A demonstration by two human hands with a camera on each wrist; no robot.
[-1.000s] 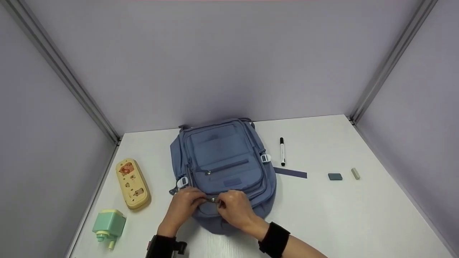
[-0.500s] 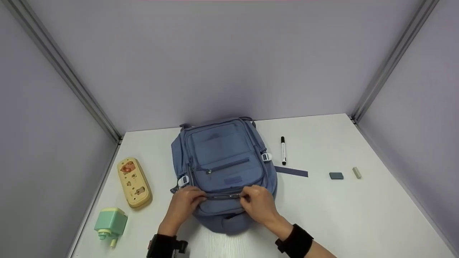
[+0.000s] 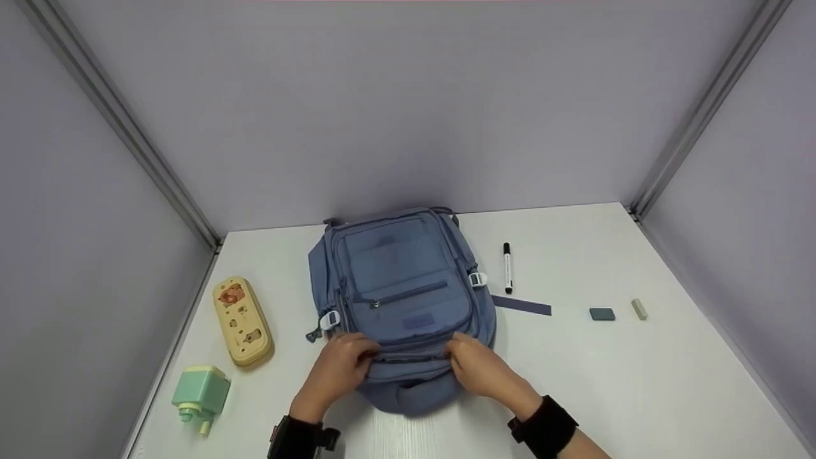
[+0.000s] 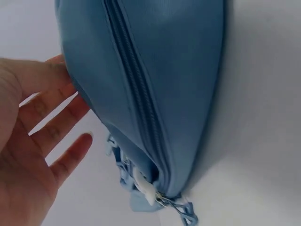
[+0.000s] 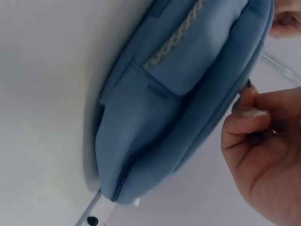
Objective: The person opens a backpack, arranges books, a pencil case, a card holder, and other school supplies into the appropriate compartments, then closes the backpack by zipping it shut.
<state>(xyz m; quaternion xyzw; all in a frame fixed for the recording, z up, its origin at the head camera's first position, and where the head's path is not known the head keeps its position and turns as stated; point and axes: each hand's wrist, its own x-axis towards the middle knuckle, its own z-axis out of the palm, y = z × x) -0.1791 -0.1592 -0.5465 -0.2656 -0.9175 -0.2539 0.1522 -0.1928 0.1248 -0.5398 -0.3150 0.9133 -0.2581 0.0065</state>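
First, left hand [image 3: 340,366]: thumb and fingertip pinched the backpack [image 3: 395,255] at the left end of its lower front pocket [image 3: 408,371], remaining fingers spread. Right hand [image 3: 481,370]: thumb and fingers curled, gripping the backpack at the pocket's right end; exact part hidden. Black bands [image 3: 545,427] circled both wrists. Backpack: blue, lay front up at the middle of the table [image 3: 574,370], its top near the back wall [image 3: 408,115]. Table: white, enclosed by pale grey walls at back and sides, metal posts [image 3: 121,121] at the corners. Edges: the broadest stretch of white surface ran from the right hand toward the right edge. Just right of the backpack: one marker [image 3: 507,268], black and white; one dark strip [image 3: 523,306], reaching the backpack's side. Further right: one dark block [image 3: 602,314] and one pale block [image 3: 639,309], near each other, apart. Near the left edge: one yellow case [image 3: 242,320], animal pictures on top; one green sharpener [image 3: 201,390]. Containers: backpack and case, insides hidden.
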